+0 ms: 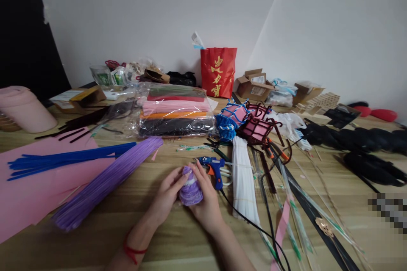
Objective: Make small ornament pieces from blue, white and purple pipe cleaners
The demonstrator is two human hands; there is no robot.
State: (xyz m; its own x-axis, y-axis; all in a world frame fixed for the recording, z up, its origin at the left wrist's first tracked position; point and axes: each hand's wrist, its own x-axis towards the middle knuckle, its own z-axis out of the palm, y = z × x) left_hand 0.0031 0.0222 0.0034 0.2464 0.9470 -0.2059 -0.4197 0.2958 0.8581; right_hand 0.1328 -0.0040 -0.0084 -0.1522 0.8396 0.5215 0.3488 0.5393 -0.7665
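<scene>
A small purple and white coiled piece (191,190), narrower at its top, is held between my two hands near the middle of the table. My left hand (169,190) closes on its left side, with the thumb near the top. Against its right side lies my right hand (206,192), its fingers wrapped along the piece. A blue glue gun (216,167) lies just right of my right hand. Next to it is a bundle of white pipe cleaners (243,182). Purple stems (110,182) and blue stems (66,159) lie to the left.
Behind my hands are plastic-wrapped coloured bundles (176,110), a red bag (218,72) and lantern-like pieces (258,129). A black cord (248,220) runs along the right. Pink sheets (28,190) and a pink tumbler (28,108) are at left.
</scene>
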